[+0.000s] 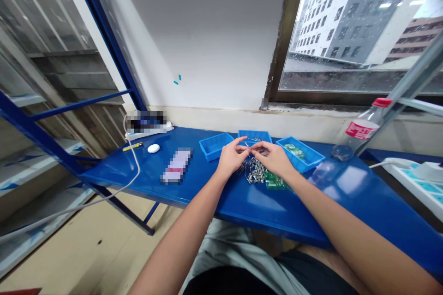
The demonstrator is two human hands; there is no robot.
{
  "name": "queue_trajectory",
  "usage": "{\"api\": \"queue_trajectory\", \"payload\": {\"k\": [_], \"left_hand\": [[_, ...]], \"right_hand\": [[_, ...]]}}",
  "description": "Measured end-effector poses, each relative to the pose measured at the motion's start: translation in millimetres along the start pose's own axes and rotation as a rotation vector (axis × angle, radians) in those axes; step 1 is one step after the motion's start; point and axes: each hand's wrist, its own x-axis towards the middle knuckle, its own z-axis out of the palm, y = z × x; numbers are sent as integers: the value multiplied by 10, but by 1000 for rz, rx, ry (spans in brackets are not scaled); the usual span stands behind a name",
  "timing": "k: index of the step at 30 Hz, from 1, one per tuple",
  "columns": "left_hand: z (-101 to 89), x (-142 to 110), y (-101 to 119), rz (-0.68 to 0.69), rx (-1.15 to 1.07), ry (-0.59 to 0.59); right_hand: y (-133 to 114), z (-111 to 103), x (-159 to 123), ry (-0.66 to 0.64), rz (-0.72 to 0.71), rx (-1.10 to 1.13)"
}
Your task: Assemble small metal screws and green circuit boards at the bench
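My left hand [231, 156] and my right hand [274, 158] meet above the table, thumbs and fingers pinched close together. Between the fingertips is something small and thin that I cannot make out. Just below them lies a pile of small silvery metal cylinders [256, 173]. Thin dark metal pins lie at its left, partly hidden by my left hand. Green translucent pieces [275, 181] lie beneath my right wrist. Behind the hands stand a left blue bin [212, 148], a middle blue bin [254, 135] with thin metal pieces in it, and a right blue bin [311, 164] holding green pieces.
On the blue table [202, 193] lie a blurred-out flat object [176, 166], a white oval object [153, 148] and a yellow tool [132, 146]. A white cable [138, 166] hangs over the left edge. A plastic bottle [362, 130] and white power strip [411, 179] are right.
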Motion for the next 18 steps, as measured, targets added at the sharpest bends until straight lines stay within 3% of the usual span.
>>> {"api": "queue_trajectory", "payload": {"k": [4, 10, 18], "left_hand": [[5, 4, 23, 3, 8, 30], [28, -14, 19, 93, 153, -30], [10, -37, 85, 77, 230, -90]], "right_hand": [[-51, -4, -6, 55, 13, -12], [-61, -13, 4, 4, -36, -13], [-77, -23, -7, 79, 50, 29]]}}
